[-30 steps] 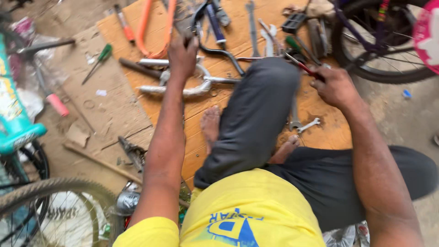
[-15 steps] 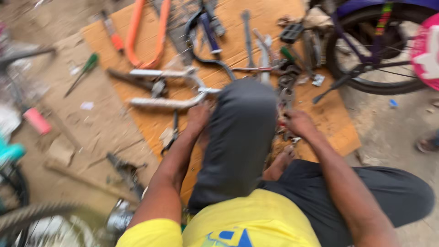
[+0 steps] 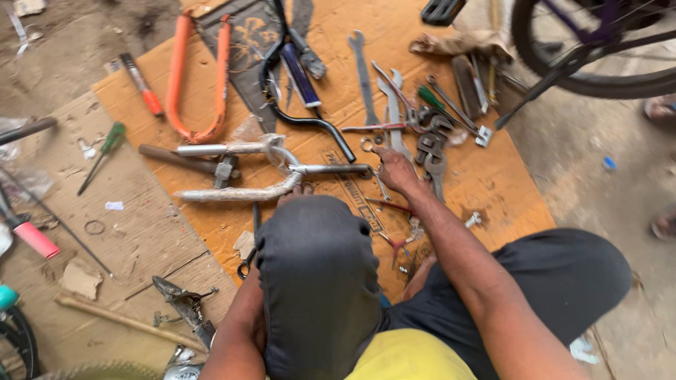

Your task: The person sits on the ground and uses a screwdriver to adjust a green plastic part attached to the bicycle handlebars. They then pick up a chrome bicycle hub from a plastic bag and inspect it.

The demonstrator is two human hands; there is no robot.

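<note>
I sit on the ground with my knee in grey trousers (image 3: 317,281) raised in front of me. My right hand (image 3: 396,170) reaches past the knee onto the cardboard sheet (image 3: 486,183). Its fingers are curled down beside the end of a silver handlebar (image 3: 239,191) and close to the adjustable wrenches (image 3: 431,151). Whether it grips anything is hidden by the fingers. My left hand (image 3: 296,191) is almost wholly behind the knee. Only its fingertips show, next to the silver handlebar.
Spanners (image 3: 362,70), a black handlebar (image 3: 313,125), an orange fork (image 3: 198,77), a hammer (image 3: 179,158), screwdrivers (image 3: 105,144) and red-handled pliers (image 3: 391,243) lie on the cardboard. A bicycle wheel (image 3: 598,81) stands at top right, a pink grip (image 3: 32,239) at left.
My left hand has drawn back from the silver handlebar to behind my knee. My right hand pulled in toward my leg, then reached forward to the wrenches. The view has moved closer.
</note>
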